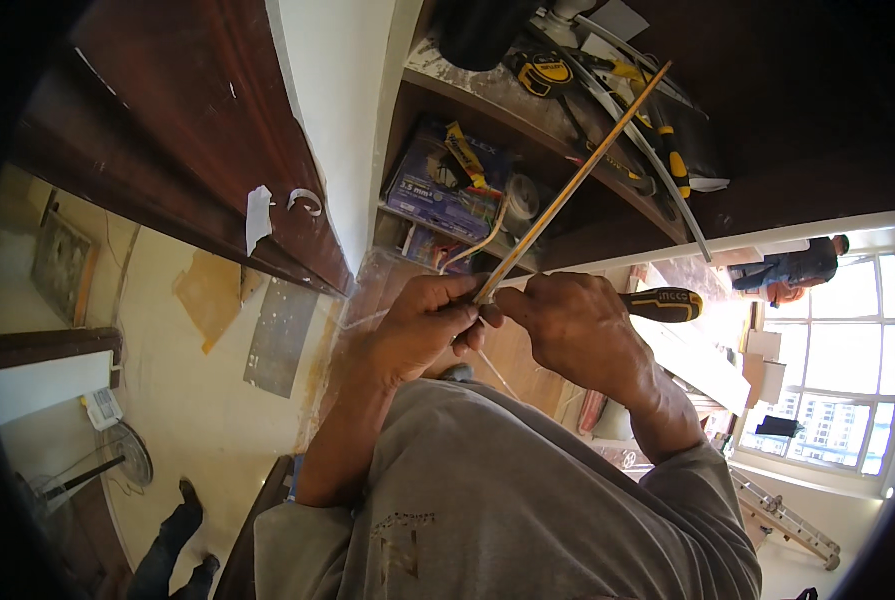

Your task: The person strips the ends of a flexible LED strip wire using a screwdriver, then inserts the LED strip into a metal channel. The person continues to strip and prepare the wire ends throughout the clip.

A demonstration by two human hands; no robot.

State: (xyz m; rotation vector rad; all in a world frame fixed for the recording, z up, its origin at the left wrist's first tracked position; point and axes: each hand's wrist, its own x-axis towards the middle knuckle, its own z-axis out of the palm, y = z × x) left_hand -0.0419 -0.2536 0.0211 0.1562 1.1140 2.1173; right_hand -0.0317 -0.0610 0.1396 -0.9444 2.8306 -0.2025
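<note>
A long, thin yellowish-brown strip (587, 166) slants up and to the right from my hands, past the shelves. My left hand (425, 322) is closed around its lower end, with thumb and fingers pinching it. My right hand (579, 322) is closed beside it, almost touching the left fingertips. Out of the right fist sticks the black-and-yellow handle (664, 304) of a hand tool, screwdriver-like in shape. The tool's working end is hidden by my fingers. Below my hands a thin pale strip (495, 374) shows; whether it joins the long one I cannot tell.
A tape measure (544, 74), pliers (673, 165) and other tools lie on the upper shelf (507, 118). A blue box (445, 185) stands below. Dark wood panels (177, 130) rise at left. Other people (807, 265) are nearby. A fan (127, 455) and ladder (787, 518) stand apart.
</note>
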